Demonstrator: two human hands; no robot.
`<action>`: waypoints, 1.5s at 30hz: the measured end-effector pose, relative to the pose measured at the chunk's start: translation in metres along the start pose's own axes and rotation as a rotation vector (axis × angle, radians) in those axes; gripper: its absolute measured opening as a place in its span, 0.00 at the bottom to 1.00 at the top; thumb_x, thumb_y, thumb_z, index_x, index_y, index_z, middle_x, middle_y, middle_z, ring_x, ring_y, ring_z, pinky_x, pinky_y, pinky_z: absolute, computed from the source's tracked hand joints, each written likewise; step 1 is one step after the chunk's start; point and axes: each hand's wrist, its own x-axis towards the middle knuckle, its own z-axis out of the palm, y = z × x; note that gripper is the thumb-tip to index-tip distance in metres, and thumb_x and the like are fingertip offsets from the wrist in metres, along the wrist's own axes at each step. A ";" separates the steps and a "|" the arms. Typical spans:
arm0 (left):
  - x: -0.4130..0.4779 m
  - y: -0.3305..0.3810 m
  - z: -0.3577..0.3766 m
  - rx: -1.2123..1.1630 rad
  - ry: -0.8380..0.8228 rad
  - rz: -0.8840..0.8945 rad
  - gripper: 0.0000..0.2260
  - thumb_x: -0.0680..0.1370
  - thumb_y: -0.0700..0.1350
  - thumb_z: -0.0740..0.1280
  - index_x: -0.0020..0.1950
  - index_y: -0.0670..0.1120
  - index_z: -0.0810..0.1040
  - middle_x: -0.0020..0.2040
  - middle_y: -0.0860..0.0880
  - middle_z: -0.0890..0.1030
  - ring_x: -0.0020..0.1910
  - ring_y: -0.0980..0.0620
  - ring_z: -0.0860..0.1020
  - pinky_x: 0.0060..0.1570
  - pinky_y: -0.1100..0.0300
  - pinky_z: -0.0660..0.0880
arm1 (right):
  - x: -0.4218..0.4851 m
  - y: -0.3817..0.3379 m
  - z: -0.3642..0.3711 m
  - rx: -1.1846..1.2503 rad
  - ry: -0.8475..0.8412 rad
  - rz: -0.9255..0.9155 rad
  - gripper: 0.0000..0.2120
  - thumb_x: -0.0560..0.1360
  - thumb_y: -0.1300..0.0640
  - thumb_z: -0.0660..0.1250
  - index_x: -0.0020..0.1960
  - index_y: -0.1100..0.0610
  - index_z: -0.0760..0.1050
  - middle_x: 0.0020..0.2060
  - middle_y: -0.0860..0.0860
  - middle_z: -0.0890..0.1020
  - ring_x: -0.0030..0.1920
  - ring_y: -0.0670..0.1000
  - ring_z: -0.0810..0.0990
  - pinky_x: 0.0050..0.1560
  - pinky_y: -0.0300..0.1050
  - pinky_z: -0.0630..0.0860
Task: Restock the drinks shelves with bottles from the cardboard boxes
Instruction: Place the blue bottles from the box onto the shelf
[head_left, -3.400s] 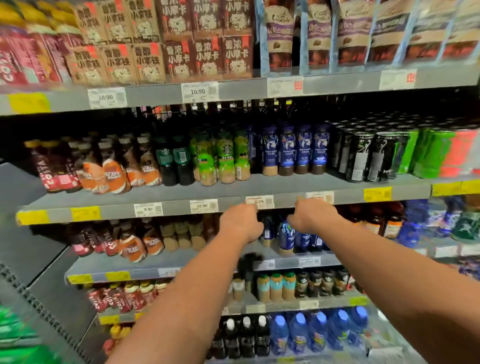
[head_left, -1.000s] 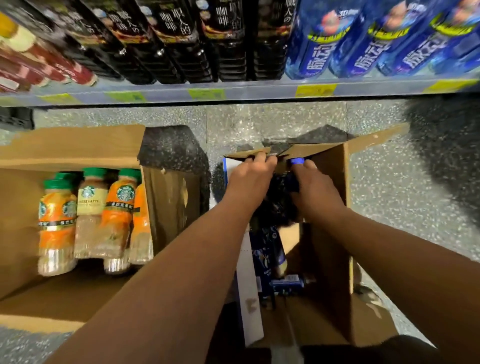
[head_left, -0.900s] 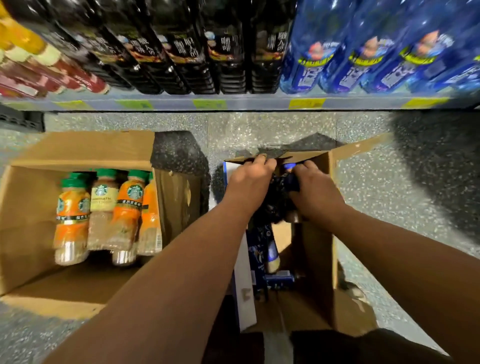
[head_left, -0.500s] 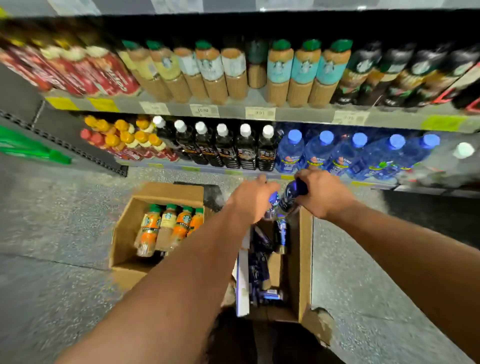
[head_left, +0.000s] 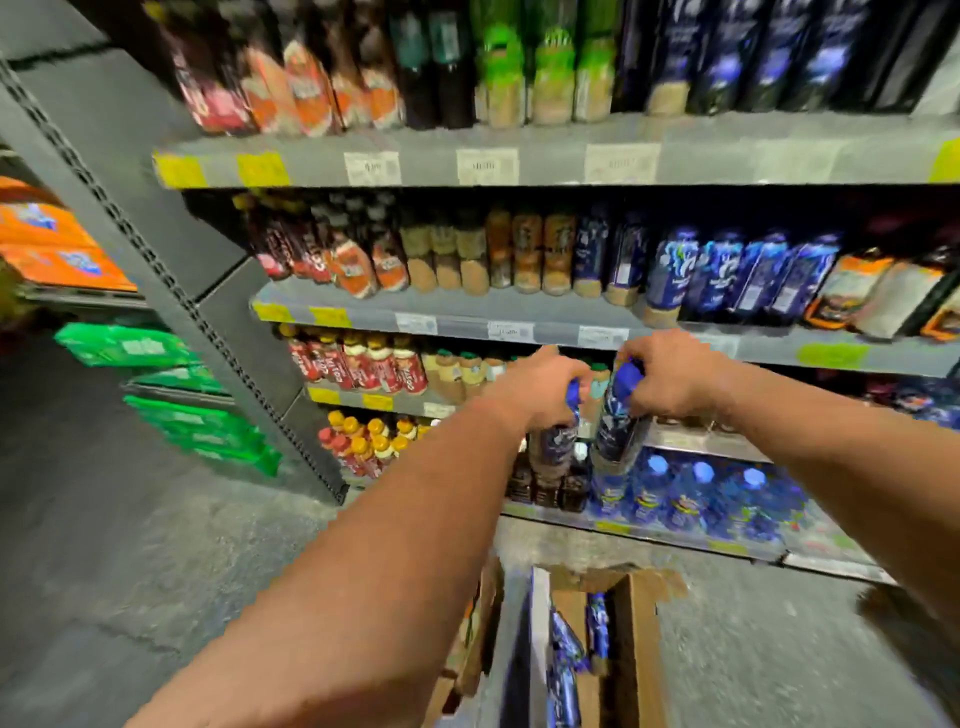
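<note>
A person's left hand (head_left: 540, 387) curls around the neck of a blue-capped bottle (head_left: 558, 447) while the right hand (head_left: 670, 379) grips a second bottle (head_left: 618, 426) the same way, both bottles side by side before the drinks shelves (head_left: 467, 314). On the floor below, an open cardboard box (head_left: 631, 649) holds more blue bottles (head_left: 566, 654).

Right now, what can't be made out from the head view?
1. Price tags: motion blur, print unreadable.
2. Left bottle in left hand and right bottle in right hand: labels blurred, brand unreadable.
3. Cardboard box: cut off by bottom edge, bottle count unknown.
4. Second box: mostly behind left forearm.
</note>
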 end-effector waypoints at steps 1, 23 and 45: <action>-0.007 0.004 -0.018 0.019 0.001 0.016 0.12 0.72 0.40 0.71 0.55 0.47 0.78 0.48 0.48 0.67 0.52 0.43 0.74 0.50 0.56 0.70 | -0.007 -0.010 -0.019 -0.011 0.011 0.005 0.11 0.67 0.59 0.71 0.50 0.56 0.78 0.47 0.58 0.81 0.49 0.59 0.78 0.42 0.42 0.70; -0.096 0.100 -0.227 0.029 0.102 0.123 0.07 0.77 0.42 0.69 0.53 0.44 0.77 0.53 0.47 0.75 0.52 0.49 0.71 0.48 0.59 0.67 | -0.113 -0.073 -0.233 0.110 0.114 -0.082 0.09 0.67 0.59 0.75 0.40 0.50 0.76 0.45 0.56 0.81 0.42 0.52 0.75 0.47 0.46 0.74; 0.018 0.155 -0.232 -0.161 0.377 -0.052 0.18 0.76 0.44 0.70 0.64 0.44 0.71 0.61 0.42 0.75 0.51 0.45 0.74 0.48 0.56 0.71 | -0.060 0.041 -0.256 0.189 0.509 -0.035 0.13 0.71 0.56 0.70 0.54 0.57 0.74 0.49 0.55 0.79 0.46 0.56 0.75 0.44 0.45 0.71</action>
